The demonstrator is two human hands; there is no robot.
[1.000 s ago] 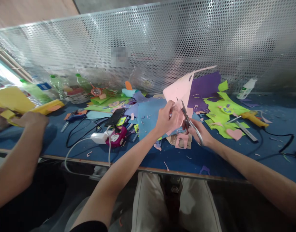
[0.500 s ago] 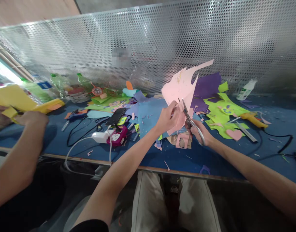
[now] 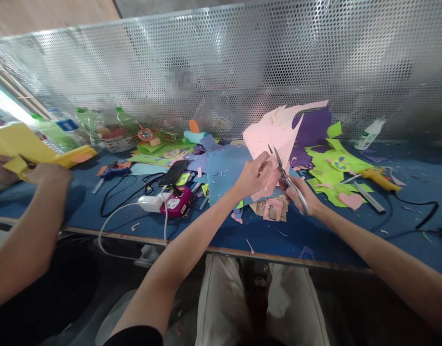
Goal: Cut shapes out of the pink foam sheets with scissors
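Note:
My left hand (image 3: 255, 178) pinches a large, jagged-edged sheet of pink paper (image 3: 274, 129) above the table. My right hand (image 3: 300, 194) is closed around the handles of metal scissors (image 3: 284, 174), whose blades stand slightly apart beside the left fingertips, at the paper. Part of the paper is hidden behind the left fingers. Below my hands lies a pink square with a cut-out (image 3: 273, 210) on brown scraps. A blue sheet (image 3: 224, 168) rests on the table left of the paper, with small scraps on it.
A yellow glue gun (image 3: 379, 179), a pink paper heart (image 3: 350, 200) and green paper (image 3: 323, 175) lie to the right, near a white bottle (image 3: 370, 133). On the left are a phone (image 3: 173, 172), a magenta power strip (image 3: 175, 202) and a co-worker's hand (image 3: 51, 175) with yellow paper.
The pink sheet has tipped lower and slightly right. The scissors have shifted a little right and down, with their blades still apart.

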